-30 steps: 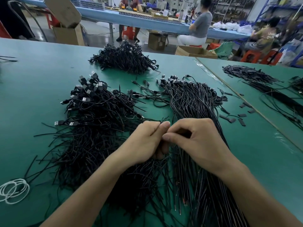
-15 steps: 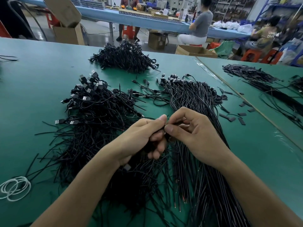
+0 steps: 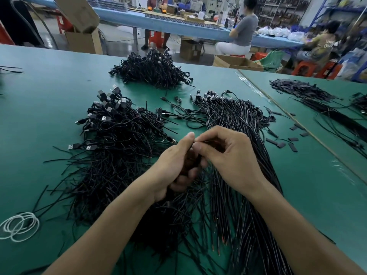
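The left hand (image 3: 173, 167) is gripping some black wires (image 3: 175, 203). The right hand (image 3: 232, 162) is pinching one thin wire (image 3: 207, 141) beside it.

I see thin white elastic loops (image 3: 19, 227) at the near-left corner of the green worktop (image 3: 49, 86), and a brown cardboard box (image 3: 83, 41) beyond its far edge.

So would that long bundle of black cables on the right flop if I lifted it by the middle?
Probably floppy: the cable bundle is thin strands that already curve and fan out on the table. No tie shows, so some would likely slip free. Connector ends may sag first.
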{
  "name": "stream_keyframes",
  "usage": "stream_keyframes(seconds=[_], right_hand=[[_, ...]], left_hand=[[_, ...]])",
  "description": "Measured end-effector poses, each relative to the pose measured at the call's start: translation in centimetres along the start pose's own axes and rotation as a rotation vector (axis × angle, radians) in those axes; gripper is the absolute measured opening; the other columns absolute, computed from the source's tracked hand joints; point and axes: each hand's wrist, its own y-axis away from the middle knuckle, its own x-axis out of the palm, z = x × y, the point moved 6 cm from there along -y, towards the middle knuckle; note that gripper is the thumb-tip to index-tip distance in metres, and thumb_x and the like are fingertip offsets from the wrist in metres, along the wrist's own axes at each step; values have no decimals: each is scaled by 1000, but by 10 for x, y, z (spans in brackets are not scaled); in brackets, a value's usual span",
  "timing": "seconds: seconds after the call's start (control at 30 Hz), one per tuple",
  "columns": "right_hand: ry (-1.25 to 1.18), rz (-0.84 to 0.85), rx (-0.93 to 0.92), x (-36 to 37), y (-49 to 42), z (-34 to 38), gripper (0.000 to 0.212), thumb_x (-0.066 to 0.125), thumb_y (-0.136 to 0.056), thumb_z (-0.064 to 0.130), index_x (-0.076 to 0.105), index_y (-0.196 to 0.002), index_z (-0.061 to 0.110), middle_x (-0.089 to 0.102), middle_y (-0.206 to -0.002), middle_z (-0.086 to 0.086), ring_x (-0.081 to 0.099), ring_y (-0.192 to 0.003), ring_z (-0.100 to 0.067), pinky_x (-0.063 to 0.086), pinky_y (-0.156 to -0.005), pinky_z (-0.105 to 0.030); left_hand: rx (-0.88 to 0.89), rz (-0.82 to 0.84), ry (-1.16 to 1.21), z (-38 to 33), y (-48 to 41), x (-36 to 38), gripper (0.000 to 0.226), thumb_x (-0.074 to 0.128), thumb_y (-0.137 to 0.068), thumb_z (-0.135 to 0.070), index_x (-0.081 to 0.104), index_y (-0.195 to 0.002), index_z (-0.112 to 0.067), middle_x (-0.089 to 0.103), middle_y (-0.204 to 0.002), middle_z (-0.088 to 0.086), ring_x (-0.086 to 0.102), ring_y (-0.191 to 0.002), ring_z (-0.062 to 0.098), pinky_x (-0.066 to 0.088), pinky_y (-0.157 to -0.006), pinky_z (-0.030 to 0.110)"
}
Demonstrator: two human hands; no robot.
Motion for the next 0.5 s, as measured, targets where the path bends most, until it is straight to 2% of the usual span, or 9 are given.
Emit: stream_keyframes(seconds=[0.03, 0.1, 0.17, 0.2, 0.27, 0.33, 0.5], right_hand=[[34, 22, 37, 0, 1, -9, 9, 73, -88, 25, 70, -95, 29, 70, -75, 10, 66, -69, -7, 54, -69, -26], [186, 119, 141, 2, 7, -32, 26, 69, -89, 35, 66, -115, 30, 66, -86, 16, 62, -81, 2, 52, -76, -17], [422, 323, 204, 8, 18, -54, 32, 67, -91, 35, 63, -122, 30, 62, -98, 17, 60, -90, 1, 54, -86, -22], [549, 431, 196, 12, 24, -62, 29, 67, -92, 34, 64, -120, 32, 60, -103, 15, 59, -96, -2, 53, -91, -28], [694, 578, 165, 20, 35, -72, 22, 66, -93, 34, 67, -115, 36, 56, -109, 14, 54, -106, -7, 49, -95, -31], [748, 626, 128, 26, 41, -78, 19, 64, -94, 34, 68, -113, 37, 54, -109, 12, 49, -110, -9, 44, -97, -31], [810, 614, -22, 36, 42, -78, 18, 60, -97, 34, 65, -114, 32, 52, -110, 10, 46, -110, -12, 40, -99, -30]], left_hand=[[32, -60, -28, -1, -1, -5, 68, 32, -97, -67, 65, -60, -20, 43, -47, -3, 28, -31, 9, 21, -35, 11], [106, -166, -37, -5, -2, -17, 66, 35, -97, -65, 60, -55, -21, 37, -44, -7, 26, -31, 8, 18, -35, 12], [167, -236, 29, -10, -2, -27, 61, 38, -96, -64, 54, -53, -23, 35, -43, -8, 24, -33, 7, 18, -33, 15], [188, -258, 67, -11, -2, -30, 60, 38, -96, -63, 52, -52, -25, 34, -44, -9, 24, -33, 7, 18, -32, 15], [217, -291, 100, -12, -1, -33, 59, 38, -96, -62, 47, -50, -26, 33, -46, -8, 23, -35, 7, 20, -31, 17], [239, -306, 102, -12, -1, -33, 57, 38, -91, -66, 44, -51, -26, 33, -48, -9, 24, -38, 7, 22, -32, 18], [297, -264, 142, -13, -1, -28, 53, 42, -80, -71, 44, -47, -30, 35, -49, -8, 31, -41, 7, 30, -36, 19]])
